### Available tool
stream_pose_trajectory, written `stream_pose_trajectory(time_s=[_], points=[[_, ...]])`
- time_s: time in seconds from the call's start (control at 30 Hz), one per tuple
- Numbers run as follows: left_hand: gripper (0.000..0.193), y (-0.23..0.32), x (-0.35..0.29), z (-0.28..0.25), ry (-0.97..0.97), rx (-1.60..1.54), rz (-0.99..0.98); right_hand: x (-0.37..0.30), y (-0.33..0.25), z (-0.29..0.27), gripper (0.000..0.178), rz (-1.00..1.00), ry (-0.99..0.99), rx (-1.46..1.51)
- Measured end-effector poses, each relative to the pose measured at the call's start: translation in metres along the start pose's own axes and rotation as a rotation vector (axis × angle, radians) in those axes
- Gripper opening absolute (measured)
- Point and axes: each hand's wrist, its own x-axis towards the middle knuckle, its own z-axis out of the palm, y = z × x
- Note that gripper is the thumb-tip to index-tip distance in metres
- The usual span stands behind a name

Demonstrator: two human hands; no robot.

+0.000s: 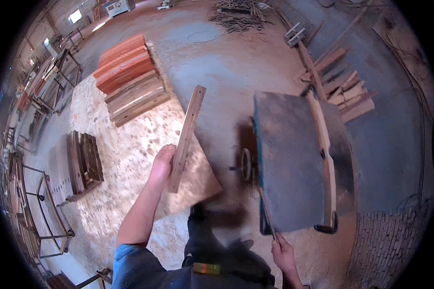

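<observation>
My left hand (165,156) is closed around a narrow wooden slat (192,115) with small holes along its face. It holds the slat raised and tilted over the right edge of a pale, worn board table (144,192). Down at the lower right, my right hand (283,253) grips one end of a thin rod-like strip (267,209), whose kind I cannot make out. The strip runs along the near left edge of a dark flat-topped machine table (289,154). A curved wooden fence (327,159) lies lengthwise across this machine table.
Reddish slats (125,62) and brown slats (137,101) are stacked on the board table, with another stack (77,166) at its left. A handwheel (246,164) juts from the machine's side. Metal racks (43,207) line the left; wood offcuts (347,94) lie beyond the machine.
</observation>
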Motion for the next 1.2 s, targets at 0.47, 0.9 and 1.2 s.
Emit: stream_pose_trajectory(time_s=[0.47,0.9,1.2], points=[[0.024,-0.231,-0.168,0.3,-0.165,0.147,-0.119,-0.141,0.183,-0.139,0.043,0.166,0.231,0.227],[0.039,-0.34,-0.137,0.419,-0.382,0.836,0.279,-0.198,0.216,-0.166,0.045,0.268,0.39,0.361],[0.045,-0.292,-0.096,0.443,-0.569,1.378,0.373,-0.173,0.198,-0.166,0.044,0.317,0.244,0.235]])
